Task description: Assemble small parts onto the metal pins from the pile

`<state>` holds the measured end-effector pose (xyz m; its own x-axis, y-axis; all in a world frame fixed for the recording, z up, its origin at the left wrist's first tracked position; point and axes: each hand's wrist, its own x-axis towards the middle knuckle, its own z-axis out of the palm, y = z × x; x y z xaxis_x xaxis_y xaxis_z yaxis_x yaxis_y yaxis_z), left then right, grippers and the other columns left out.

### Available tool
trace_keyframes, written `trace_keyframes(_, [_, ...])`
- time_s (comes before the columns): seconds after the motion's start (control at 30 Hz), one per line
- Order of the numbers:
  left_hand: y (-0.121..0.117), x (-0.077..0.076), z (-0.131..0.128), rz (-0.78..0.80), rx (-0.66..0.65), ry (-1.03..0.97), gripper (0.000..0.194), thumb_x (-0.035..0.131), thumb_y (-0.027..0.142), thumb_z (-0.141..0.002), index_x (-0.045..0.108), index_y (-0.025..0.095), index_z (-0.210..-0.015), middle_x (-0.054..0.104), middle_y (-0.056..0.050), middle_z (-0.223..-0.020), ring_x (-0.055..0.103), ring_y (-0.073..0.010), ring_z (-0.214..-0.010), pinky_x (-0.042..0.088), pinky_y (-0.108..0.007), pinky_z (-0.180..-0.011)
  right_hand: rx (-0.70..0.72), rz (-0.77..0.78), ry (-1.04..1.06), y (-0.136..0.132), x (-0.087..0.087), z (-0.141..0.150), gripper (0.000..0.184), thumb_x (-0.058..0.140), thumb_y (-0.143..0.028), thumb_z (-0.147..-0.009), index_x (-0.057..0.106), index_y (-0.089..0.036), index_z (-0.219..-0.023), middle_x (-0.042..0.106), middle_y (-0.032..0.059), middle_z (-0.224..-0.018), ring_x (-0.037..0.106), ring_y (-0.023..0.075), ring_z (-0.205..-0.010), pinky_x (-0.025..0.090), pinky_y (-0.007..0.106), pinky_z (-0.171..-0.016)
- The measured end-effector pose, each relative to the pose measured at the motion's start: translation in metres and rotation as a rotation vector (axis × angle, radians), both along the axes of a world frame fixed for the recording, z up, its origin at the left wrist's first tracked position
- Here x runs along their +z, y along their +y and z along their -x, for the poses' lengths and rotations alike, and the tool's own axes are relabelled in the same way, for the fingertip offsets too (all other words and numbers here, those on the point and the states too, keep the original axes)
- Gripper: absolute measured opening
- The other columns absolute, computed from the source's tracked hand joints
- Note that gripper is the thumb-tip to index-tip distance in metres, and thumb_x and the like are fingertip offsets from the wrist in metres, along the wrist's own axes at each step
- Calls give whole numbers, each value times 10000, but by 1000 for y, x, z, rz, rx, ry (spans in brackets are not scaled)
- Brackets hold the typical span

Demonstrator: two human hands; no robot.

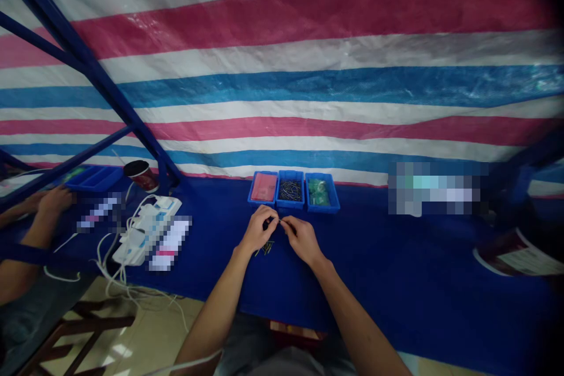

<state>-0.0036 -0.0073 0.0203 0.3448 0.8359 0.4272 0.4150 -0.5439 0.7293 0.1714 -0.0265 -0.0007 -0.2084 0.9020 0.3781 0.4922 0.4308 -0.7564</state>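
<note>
Both hands meet over the blue table, just in front of three small blue bins. My left hand (261,228) is closed in a pinch, thumb against fingertips. My right hand (303,236) pinches too, its fingertips almost touching those of the left. A thin dark piece shows between them, too small to name. Beneath my left hand lies a small pile of thin, brassy, screw-like pieces (265,248). The left bin (251,200) holds pink sheets or bags (265,187), the middle bin (291,205) dark thin screw-like pieces (291,190), the right bin (324,208) green packets (318,192).
On the left stand a white power strip (152,226) with tangled cables and a dark-lidded cup (141,175). Another person's hands (55,202) are at far left by a blue tray (99,178). A tub (522,252) sits at right; striped sheeting (308,88) hangs behind.
</note>
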Motion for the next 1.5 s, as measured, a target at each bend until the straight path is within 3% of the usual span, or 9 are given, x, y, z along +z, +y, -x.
trace_keyframes(1.1, [2,-4,0,13,16,14,205,503,289,-960,631,178,-844,639,-72,-889,559,-189,-859,447,-295,-740,-6,-7,-10,1,-1,0,229,467,-291,-990,669,-222,-908,719,32,-861,666,182,-755,435,251,-645])
trace_keyframes(1.5, [3,-4,0,-11,5,8,220,529,303,-950,653,179,-816,658,-76,-879,574,-202,-896,464,-325,-796,-79,-79,129,2,-1,0,235,497,-310,-979,716,-225,-994,699,63,-933,664,200,-854,505,294,-775])
